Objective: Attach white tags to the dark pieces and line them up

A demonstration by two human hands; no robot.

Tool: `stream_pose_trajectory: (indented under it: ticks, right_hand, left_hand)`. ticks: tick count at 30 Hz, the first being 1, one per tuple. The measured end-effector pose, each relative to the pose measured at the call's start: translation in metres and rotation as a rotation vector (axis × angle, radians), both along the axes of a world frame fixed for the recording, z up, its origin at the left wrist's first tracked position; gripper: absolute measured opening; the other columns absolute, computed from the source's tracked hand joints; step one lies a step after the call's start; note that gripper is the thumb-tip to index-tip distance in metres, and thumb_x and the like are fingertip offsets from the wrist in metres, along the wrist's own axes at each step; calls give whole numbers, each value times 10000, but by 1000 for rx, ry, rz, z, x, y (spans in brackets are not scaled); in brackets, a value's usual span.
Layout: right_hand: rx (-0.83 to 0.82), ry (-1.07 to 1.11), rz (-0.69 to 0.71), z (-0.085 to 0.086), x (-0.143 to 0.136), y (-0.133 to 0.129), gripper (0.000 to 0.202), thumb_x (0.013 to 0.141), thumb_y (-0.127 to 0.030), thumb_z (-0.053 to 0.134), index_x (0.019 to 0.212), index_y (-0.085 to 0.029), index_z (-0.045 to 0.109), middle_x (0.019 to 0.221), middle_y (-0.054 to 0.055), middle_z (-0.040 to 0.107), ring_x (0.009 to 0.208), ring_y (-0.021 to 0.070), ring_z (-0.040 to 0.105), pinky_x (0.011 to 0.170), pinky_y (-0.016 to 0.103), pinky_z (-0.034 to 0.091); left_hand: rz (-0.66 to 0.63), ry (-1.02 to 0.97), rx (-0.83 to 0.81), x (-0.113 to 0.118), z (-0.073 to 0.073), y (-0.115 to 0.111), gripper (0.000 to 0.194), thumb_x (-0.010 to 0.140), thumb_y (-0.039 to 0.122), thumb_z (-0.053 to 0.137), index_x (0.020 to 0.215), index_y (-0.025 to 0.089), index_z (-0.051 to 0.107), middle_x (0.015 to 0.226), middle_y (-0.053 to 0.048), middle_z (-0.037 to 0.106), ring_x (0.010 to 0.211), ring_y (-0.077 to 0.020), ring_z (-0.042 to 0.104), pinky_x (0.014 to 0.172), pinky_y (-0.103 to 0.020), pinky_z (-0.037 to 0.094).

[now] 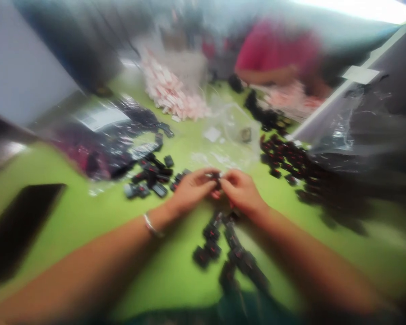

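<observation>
My left hand [195,187] and my right hand [241,189] meet over the middle of the green table. Between their fingertips is a small black part [216,179], mostly covered by the fingers, so its exact kind is not clear. Both hands are closed on it in a pinch. A bracelet [151,225] circles my left wrist. Below the hands, nearer my body, lie several black parts with red marks [212,232]. Left of my left hand is a loose pile of black and grey parts [152,174].
Plastic bags with dark parts [104,131] lie at left, above a dark flat object [22,225]. Pale pink pieces [172,92] are heaped behind a clear bag [235,128]. Black-and-red parts [284,155] spread rightward beside a grey bag [358,131]. A person in pink [277,52] sits opposite.
</observation>
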State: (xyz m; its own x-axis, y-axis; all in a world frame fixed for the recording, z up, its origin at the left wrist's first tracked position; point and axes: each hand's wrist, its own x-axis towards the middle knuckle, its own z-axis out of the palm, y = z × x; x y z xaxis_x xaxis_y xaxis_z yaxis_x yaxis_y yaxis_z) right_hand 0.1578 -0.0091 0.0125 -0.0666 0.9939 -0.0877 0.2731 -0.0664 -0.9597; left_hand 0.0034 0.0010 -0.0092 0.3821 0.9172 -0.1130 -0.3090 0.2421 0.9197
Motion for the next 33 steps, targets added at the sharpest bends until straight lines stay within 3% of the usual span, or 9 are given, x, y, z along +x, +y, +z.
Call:
stream_pose_trajectory:
  ticks: [3,7,14,18,20,26,33]
  right_hand:
    - [-149,211,14,2,3,-1,226,747,-386,623,725,-187,520,485,-72,506,327,57,388,295,184,331]
    - [-182,301,11,3,4,-2,258,734,-391,659,701,-182,511,474,-78,491,330,43,374,285,161,330]
    - [-143,61,33,2,5,0,133,739,-280,555,666,-200,479,441,-86,483,305,64,401,304,183,331]
    - [96,-204,-34,-2,2,3,118,684,-199,543,591,-193,471,480,-61,488,427,70,444,411,190,358]
    - [148,-239,-44,-3,1,3,129,677,-189,553,575,-191,473,488,-53,494,455,72,447,439,193,365]
    - [-209,169,67,3,4,0,217,774,-366,574,672,-187,508,476,-51,552,323,73,442,330,199,397]
    - [-199,202,91,4,8,2,182,736,-312,607,676,-176,502,488,-51,586,321,60,479,319,156,409]
  left_hand:
    - [-49,-67,-24,-1,-1,2,388,752,235,735,1100,128,602,742,-33,701,623,-119,659,632,-228,519]
    - [-88,-67,-16,-2,0,4,379,757,223,731,1098,127,596,745,-33,702,608,-113,655,608,-216,510]
    - [-65,71,76,1,3,0,323,771,188,678,1078,119,605,665,-7,676,584,-126,642,631,-260,533]
    - [0,186,133,5,0,-4,309,776,163,643,1082,124,627,701,-8,676,595,-119,623,643,-269,537]
    - [29,214,157,5,-2,-4,313,777,168,643,1087,122,636,737,-17,683,613,-117,620,653,-269,536]
    - [-47,39,58,0,-4,2,377,781,222,684,1134,119,601,727,-24,695,603,-110,633,658,-252,529]
    - [-88,16,73,-1,-2,4,345,773,206,692,1097,117,611,683,-17,690,583,-108,630,640,-244,522]
